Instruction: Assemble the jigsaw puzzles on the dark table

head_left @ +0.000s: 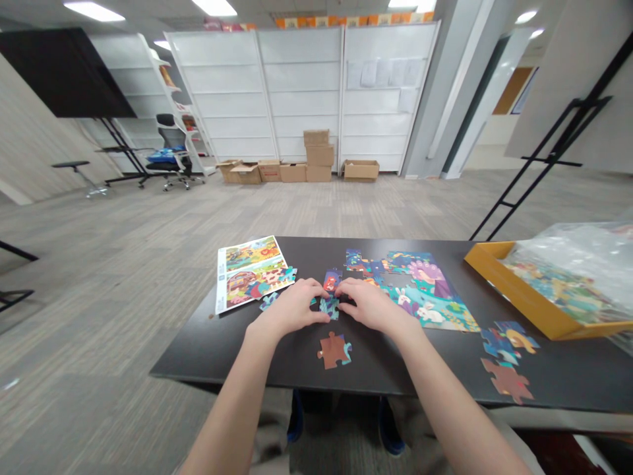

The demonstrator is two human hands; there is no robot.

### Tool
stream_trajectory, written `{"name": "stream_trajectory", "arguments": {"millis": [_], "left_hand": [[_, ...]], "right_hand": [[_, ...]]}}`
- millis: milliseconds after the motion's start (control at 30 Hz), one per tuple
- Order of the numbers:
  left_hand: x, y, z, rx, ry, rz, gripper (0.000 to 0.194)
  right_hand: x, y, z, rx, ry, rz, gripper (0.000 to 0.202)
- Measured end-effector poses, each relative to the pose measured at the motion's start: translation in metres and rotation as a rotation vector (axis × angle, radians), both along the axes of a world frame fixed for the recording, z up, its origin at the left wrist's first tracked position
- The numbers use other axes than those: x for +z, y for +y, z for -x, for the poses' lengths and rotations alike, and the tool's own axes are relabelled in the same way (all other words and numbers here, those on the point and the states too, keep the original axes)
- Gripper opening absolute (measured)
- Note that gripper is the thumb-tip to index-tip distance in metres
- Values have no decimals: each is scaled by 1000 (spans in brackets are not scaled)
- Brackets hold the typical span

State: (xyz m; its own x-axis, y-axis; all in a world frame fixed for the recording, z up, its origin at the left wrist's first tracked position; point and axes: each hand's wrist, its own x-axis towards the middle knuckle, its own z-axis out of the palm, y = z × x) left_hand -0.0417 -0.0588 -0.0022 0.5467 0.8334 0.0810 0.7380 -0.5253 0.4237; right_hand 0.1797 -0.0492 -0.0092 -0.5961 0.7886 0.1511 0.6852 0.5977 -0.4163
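Observation:
Between my two hands lie joined jigsaw puzzle pieces (330,308), with a red figure on the upper part. My left hand (295,307) grips their left side, fingers curled and thumb at the lower edge. From the right, my right hand (368,303) closes on the same pieces with its fingertips. A brown puzzle piece (334,350) lies apart, nearer the table's front edge. The partly assembled puzzle (429,293), showing white rabbits and a pink tree, lies right of my right hand, which hides some of it.
A picture sheet (235,280) lies at the left, with loose pieces on and beside it. More loose pieces (507,379) are at the right. A yellow box (539,303) holding pieces and a clear plastic bag (583,257) stands on the black table (217,353). Cardboard boxes (319,155) stand far behind.

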Motion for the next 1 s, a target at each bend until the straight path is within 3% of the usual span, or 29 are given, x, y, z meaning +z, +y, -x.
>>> {"name": "stream_trajectory", "arguments": {"millis": [500,633,700,833,867,1000], "left_hand": [[0,-7,8,-36,-16,80,37],[8,-5,18,-28,-69,81,41],[16,-3,34,59,-137,16,39],[27,-1,80,499,-105,-108,33],[28,-2,89,555,-69,-93,33],[26,-10,103,495,69,63,25]], "right_hand": [[-2,2,-3,72,23,17,19],[-2,1,-4,58,22,4,18],[-3,2,-5,51,33,-3,18],[-4,3,-6,15,39,-11,19],[-4,3,-6,5,40,-14,19],[1,4,-7,-11,51,-29,20]]}}
